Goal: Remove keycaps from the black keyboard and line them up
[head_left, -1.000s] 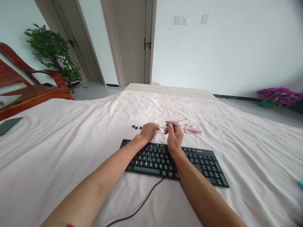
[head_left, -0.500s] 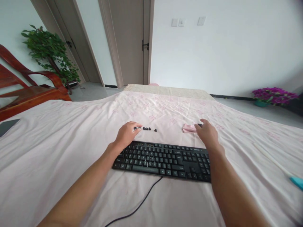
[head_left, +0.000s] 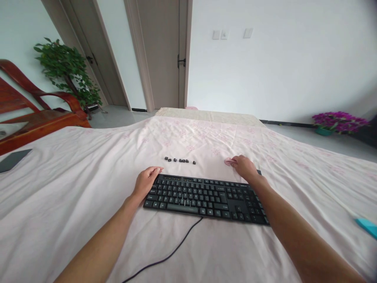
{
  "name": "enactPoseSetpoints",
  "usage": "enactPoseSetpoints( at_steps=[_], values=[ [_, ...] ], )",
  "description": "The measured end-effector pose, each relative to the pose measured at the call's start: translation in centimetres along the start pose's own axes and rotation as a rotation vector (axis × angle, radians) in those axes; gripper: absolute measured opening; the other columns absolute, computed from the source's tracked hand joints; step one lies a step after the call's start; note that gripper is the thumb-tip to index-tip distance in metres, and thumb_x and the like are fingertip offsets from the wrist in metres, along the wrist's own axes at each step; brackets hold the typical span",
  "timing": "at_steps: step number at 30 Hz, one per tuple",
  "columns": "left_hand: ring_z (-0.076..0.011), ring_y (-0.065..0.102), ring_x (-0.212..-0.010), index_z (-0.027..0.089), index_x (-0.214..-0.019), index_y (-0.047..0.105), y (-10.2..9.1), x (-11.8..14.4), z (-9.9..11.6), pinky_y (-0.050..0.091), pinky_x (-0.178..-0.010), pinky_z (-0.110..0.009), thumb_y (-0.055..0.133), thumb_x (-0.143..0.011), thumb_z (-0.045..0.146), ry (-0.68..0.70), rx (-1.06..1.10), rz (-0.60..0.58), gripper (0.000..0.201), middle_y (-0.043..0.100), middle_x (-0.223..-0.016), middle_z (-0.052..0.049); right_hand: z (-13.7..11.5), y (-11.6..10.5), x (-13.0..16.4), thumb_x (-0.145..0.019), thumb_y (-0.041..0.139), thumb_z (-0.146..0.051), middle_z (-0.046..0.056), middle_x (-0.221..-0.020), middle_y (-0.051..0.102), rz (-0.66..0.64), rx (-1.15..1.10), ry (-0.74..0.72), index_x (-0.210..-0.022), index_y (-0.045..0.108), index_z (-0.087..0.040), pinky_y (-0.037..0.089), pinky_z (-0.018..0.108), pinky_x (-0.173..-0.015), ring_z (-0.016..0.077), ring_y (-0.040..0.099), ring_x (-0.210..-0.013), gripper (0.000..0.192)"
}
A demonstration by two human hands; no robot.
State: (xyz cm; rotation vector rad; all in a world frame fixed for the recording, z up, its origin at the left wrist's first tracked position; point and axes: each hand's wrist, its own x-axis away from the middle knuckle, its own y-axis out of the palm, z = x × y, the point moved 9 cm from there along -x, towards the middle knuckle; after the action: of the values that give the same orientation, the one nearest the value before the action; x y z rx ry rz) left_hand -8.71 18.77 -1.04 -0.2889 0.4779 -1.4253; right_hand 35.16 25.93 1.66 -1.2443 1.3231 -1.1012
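Observation:
A black keyboard [head_left: 203,198] lies on a pale pink patterned sheet [head_left: 73,188], its cable [head_left: 171,257] trailing toward me. My left hand [head_left: 146,182] rests with fingers spread at the keyboard's upper left corner. My right hand [head_left: 244,168] is closed over a small pink cloth [head_left: 228,161] just behind the keyboard's right end. A row of several loose black keycaps [head_left: 180,160] lies on the sheet behind the keyboard, between the two hands.
A dark phone [head_left: 13,160] lies at the sheet's left edge. A teal object [head_left: 368,227] pokes in at the right edge. Beyond are a red wooden chair [head_left: 35,114], a green plant [head_left: 66,74], doors and purple flowers [head_left: 338,120].
A second ago both hands held a wire puller with a keycap above the keyboard. The hands parted; the left went down to the keyboard's corner and the right went to the pink cloth.

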Motion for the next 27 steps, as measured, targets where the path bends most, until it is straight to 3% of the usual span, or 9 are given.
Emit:
enactPoseSetpoints(
  at_steps=[3, 7, 11, 15, 18, 21, 23, 25, 27],
  values=[
    [-0.0224, 0.067, -0.095, 0.022, -0.103, 0.073, 0.1, 0.1, -0.2, 0.047, -0.085, -0.03, 0.047, -0.089, 0.051, -0.007, -0.01, -0.002, 0.041, 0.075, -0.097, -0.004, -3.9, -1.7, 1.1, -0.093, 0.052, -0.036, 0.009, -0.097, 0.072, 0.091, -0.23, -0.136, -0.094, 0.074, -0.019, 0.046, 0.03, -0.081, 0.023, 0.065, -0.091, 0.028],
    [-0.0223, 0.067, -0.094, 0.023, -0.101, 0.073, 0.1, -0.1, -0.3, 0.047, -0.085, -0.03, 0.046, -0.089, 0.05, 0.009, -0.054, -0.003, 0.041, 0.075, -0.097, -0.003, -14.7, -4.1, 5.7, -0.096, 0.048, -0.027, 0.003, -0.108, 0.071, 0.174, -0.461, -0.485, -0.106, 0.071, -0.026, 0.046, 0.027, -0.088, 0.0174, 0.064, -0.098, 0.025],
    [-0.0218, 0.066, -0.095, 0.025, -0.101, 0.074, 0.2, -0.2, -0.4, 0.047, -0.084, -0.03, 0.046, -0.089, 0.05, 0.042, -0.099, 0.001, 0.039, 0.075, -0.098, -0.002, -23.7, -2.5, 12.1, -0.096, 0.047, -0.016, 0.005, -0.106, 0.071, 0.098, -0.334, -0.658, -0.103, 0.072, -0.022, 0.045, 0.031, -0.092, 0.0182, 0.063, -0.1, 0.026],
    [-0.0212, 0.067, -0.093, 0.025, -0.101, 0.073, 0.2, -0.4, -0.7, 0.048, -0.083, -0.029, 0.046, -0.089, 0.047, 0.06, -0.107, 0.008, 0.037, 0.075, -0.099, -0.002, -28.9, -1.2, 20.1, -0.097, 0.048, -0.019, 0.002, -0.112, 0.07, 0.063, -0.416, -0.979, -0.106, 0.068, -0.022, 0.039, 0.03, -0.104, 0.0157, 0.06, -0.109, 0.022],
    [-0.0204, 0.067, -0.093, 0.026, -0.104, 0.073, 0.2, -0.4, -0.7, 0.048, -0.082, -0.029, 0.045, -0.09, 0.046, 0.075, -0.102, 0.002, 0.037, 0.074, -0.1, -0.002, -30.2, -1.2, 21.2, -0.098, 0.047, -0.02, 0.003, -0.117, 0.069, 0.131, -0.442, -0.991, -0.114, 0.065, -0.022, 0.041, 0.03, -0.104, 0.0154, 0.061, -0.11, 0.024],
    [-0.0202, 0.067, -0.094, 0.025, -0.102, 0.073, 0.1, -0.3, -0.7, 0.048, -0.082, -0.028, 0.045, -0.09, 0.047, 0.07, -0.099, -0.005, 0.038, 0.074, -0.099, -0.002, -30.1, -1.5, 17.7, -0.096, 0.047, -0.017, 0.006, -0.122, 0.066, 0.218, -0.381, -0.766, -0.124, 0.061, -0.021, 0.046, 0.031, -0.099, 0.0178, 0.061, -0.111, 0.03],
    [-0.0203, 0.067, -0.093, 0.025, -0.1, 0.073, 0.1, -0.2, -0.6, 0.048, -0.082, -0.028, 0.044, -0.09, 0.048, 0.064, -0.093, -0.004, 0.038, 0.075, -0.099, -0.002, -30.1, -1.2, 15.9, -0.095, 0.049, -0.015, 0.007, -0.12, 0.067, 0.202, -0.3, -0.739, -0.124, 0.061, -0.021, 0.048, 0.033, -0.097, 0.0194, 0.062, -0.111, 0.032],
    [-0.0203, 0.067, -0.093, 0.024, -0.099, 0.073, 0.1, -0.2, -0.6, 0.048, -0.082, -0.028, 0.044, -0.09, 0.048, 0.061, -0.091, -0.001, 0.039, 0.075, -0.098, -0.002, -28.9, -0.9, 15.2, -0.093, 0.05, -0.012, 0.007, -0.119, 0.068, 0.173, -0.232, -0.759, -0.121, 0.063, -0.021, 0.048, 0.034, -0.098, 0.0199, 0.062, -0.111, 0.032],
    [-0.0204, 0.067, -0.093, 0.025, -0.098, 0.073, 0.1, -0.2, -0.6, 0.048, -0.082, -0.028, 0.045, -0.089, 0.048, 0.06, -0.098, 0.002, 0.038, 0.075, -0.098, -0.002, -25.0, -0.9, 14.9, -0.09, 0.049, -0.006, 0.007, -0.122, 0.067, 0.169, -0.18, -0.702, -0.121, 0.064, -0.021, 0.047, 0.034, -0.101, 0.0196, 0.061, -0.113, 0.038]
  ],
)
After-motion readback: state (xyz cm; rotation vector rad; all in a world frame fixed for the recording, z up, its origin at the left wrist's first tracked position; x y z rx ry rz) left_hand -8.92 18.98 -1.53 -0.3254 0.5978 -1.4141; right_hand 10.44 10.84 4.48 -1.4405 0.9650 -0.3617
